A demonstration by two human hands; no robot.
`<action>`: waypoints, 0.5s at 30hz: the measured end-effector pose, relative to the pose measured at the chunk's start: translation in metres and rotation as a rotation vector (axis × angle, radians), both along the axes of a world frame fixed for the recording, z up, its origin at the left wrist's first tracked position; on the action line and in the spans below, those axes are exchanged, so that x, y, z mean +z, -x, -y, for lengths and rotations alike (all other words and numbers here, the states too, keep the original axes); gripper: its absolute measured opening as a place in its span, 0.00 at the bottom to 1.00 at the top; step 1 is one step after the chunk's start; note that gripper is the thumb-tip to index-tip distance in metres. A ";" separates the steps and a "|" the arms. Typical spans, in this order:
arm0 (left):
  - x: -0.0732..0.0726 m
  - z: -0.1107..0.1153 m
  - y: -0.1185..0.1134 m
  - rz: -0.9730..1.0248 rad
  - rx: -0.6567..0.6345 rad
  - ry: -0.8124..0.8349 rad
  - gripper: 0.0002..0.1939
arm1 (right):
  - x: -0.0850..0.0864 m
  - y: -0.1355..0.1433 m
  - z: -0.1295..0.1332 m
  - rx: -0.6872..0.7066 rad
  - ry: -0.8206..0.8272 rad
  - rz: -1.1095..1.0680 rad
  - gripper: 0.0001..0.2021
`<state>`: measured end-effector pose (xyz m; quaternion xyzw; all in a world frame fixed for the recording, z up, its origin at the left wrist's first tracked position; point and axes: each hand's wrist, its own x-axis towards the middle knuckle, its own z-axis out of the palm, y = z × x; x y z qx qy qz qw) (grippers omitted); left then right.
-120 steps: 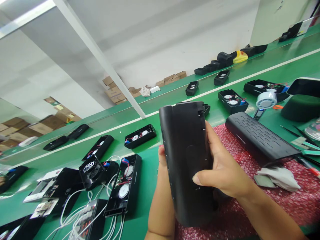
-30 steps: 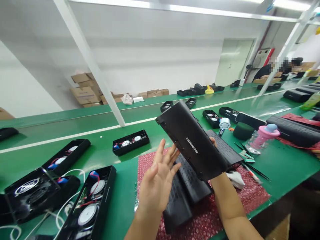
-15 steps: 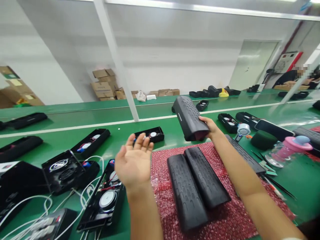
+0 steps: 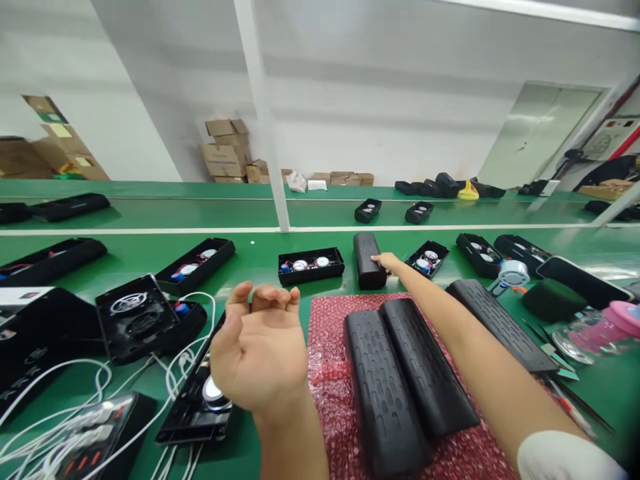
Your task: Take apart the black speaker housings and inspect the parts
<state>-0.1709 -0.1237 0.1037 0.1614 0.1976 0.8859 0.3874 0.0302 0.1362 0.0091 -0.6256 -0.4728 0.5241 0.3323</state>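
Note:
My right hand [image 4: 389, 262] reaches forward and grips the right side of a black speaker housing [image 4: 369, 263]; some of its fingers are hidden behind it. This housing is at the green table, just beyond the red bubble wrap [image 4: 327, 333]. Palm up, my left hand [image 4: 263, 347] is raised at the centre, fingers loosely curled and apart, holding nothing. Two black ribbed housings [image 4: 387, 387] lie side by side on the bubble wrap between my arms. Left of the gripped housing sits an open black case [image 4: 311, 265] with two white round parts and red wires.
Left are a multi-port charger [image 4: 103, 437] with white cables, an opened case [image 4: 195, 417] and a black fan-like unit [image 4: 137, 317]. On the right lie another ribbed housing [image 4: 500, 327], a small handheld fan [image 4: 511, 277], a pink-topped bottle [image 4: 600, 327] and tweezers. A white post [image 4: 265, 133] rises beyond.
My right hand has moved the black housing down and away, from above the bubble wrap to the table beyond it. My left hand's fingers have curled more. The view has shifted.

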 end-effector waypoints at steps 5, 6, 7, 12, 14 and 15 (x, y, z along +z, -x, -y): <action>-0.002 -0.012 -0.017 -0.077 -0.156 0.002 0.12 | -0.001 -0.042 0.016 0.014 -0.008 0.099 0.16; -0.003 -0.013 -0.020 -0.094 -0.190 0.003 0.12 | 0.002 -0.055 0.025 0.016 -0.030 0.114 0.15; -0.003 -0.015 -0.023 -0.111 -0.221 0.003 0.12 | 0.006 -0.070 0.035 0.010 -0.062 0.134 0.15; -0.004 -0.019 -0.025 -0.151 -0.300 -0.004 0.14 | 0.026 -0.178 0.095 -0.195 -0.228 0.360 0.22; -0.004 -0.019 -0.021 -0.157 -0.280 -0.006 0.14 | 0.026 -0.221 0.120 -0.263 -0.188 0.440 0.20; -0.004 -0.018 -0.020 -0.163 -0.265 -0.007 0.13 | 0.023 -0.238 0.132 -0.269 -0.153 0.462 0.17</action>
